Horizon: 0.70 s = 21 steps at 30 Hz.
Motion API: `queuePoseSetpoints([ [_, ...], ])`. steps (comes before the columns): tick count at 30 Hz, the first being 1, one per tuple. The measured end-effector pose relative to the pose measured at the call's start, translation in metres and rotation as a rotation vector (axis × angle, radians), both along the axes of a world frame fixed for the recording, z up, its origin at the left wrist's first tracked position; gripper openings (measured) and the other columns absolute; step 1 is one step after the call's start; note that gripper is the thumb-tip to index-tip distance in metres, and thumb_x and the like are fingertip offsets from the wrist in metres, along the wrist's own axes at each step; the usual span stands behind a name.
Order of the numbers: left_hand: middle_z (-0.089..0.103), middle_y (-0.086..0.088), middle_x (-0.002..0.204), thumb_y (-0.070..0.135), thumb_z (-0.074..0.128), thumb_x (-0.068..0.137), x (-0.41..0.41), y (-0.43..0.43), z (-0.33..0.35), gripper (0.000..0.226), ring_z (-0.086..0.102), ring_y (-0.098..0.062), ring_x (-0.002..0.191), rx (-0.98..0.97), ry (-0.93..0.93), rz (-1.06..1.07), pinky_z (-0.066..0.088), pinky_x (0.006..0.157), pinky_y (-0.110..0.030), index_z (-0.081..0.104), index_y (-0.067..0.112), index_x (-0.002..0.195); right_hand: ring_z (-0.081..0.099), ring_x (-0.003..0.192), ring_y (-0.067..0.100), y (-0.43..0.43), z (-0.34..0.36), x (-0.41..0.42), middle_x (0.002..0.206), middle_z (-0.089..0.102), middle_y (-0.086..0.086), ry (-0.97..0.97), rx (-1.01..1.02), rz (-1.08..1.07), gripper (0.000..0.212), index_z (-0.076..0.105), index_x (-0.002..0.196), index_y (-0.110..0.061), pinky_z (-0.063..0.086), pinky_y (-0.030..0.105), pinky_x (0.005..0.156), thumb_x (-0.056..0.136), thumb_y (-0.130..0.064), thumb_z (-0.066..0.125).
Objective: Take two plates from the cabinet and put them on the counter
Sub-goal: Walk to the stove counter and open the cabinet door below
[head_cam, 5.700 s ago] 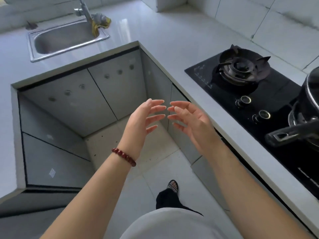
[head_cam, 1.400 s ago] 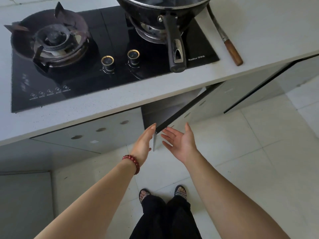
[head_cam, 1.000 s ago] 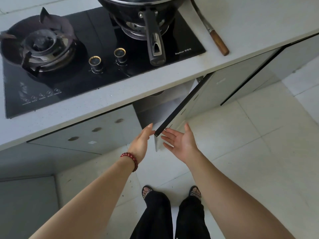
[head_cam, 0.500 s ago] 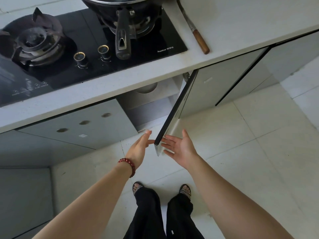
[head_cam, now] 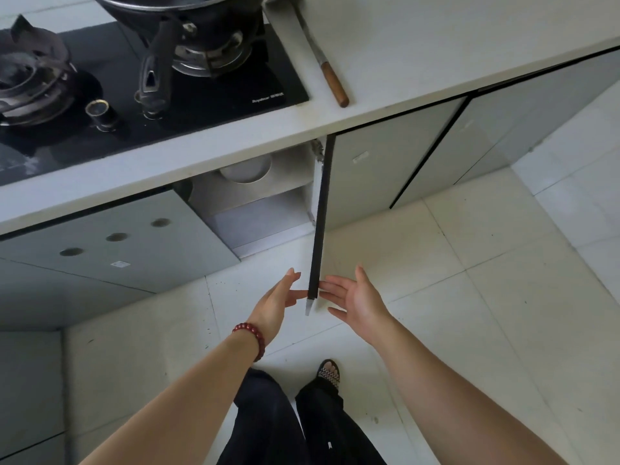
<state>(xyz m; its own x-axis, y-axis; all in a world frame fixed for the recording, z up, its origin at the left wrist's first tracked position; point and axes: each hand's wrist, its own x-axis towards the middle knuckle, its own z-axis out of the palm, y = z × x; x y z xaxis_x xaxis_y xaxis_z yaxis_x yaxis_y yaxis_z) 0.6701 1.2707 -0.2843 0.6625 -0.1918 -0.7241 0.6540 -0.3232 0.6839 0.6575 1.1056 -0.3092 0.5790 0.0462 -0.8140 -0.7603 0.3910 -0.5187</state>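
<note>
A: What are the hands doing?
B: The left hand (head_cam: 276, 305) and right hand (head_cam: 357, 302) flank the black-edged grey cabinet door (head_cam: 318, 229), fingers spread, gripping nothing.
A: And the plates?
B: The round white plates (head_cam: 246, 169) are stacked inside the cabinet, under the white stone counter (head_cam: 436, 45).

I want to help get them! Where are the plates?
The plates sit inside the open cabinet under the counter, below the stove's right end, just left of the open door.
</note>
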Motion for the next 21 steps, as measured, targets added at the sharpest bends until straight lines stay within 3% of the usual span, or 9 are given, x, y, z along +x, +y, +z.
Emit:
queuePoseSetpoints([
  [12, 0.046, 0.002, 0.142, 0.061, 0.018, 0.090, -0.003, -0.070, 0.010, 0.062, 0.039, -0.024, 0.131, -0.051, 0.105, -0.106, 0.023, 0.109, -0.045, 0.031, 0.031, 0.142, 0.057, 0.109, 0.016, -0.056, 0.011, -0.015, 0.105, 0.067, -0.001, -0.011, -0.119, -0.056, 0.059, 0.058, 0.111, -0.018, 0.038, 0.041, 0.100, 0.094, -0.057, 0.017],
  [21, 0.046, 0.004, 0.142, 0.063, 0.016, 0.088, 0.007, -0.083, 0.014, 0.062, 0.040, -0.025, 0.130, -0.048, 0.057, -0.162, 0.025, 0.108, -0.046, 0.031, 0.033, 0.141, 0.055, 0.109, 0.016, -0.069, 0.026, -0.010, 0.117, 0.062, 0.002, -0.070, -0.227, -0.103, 0.051, 0.054, 0.117, -0.018, 0.041, 0.035, 0.093, 0.098, -0.048, 0.018],
])
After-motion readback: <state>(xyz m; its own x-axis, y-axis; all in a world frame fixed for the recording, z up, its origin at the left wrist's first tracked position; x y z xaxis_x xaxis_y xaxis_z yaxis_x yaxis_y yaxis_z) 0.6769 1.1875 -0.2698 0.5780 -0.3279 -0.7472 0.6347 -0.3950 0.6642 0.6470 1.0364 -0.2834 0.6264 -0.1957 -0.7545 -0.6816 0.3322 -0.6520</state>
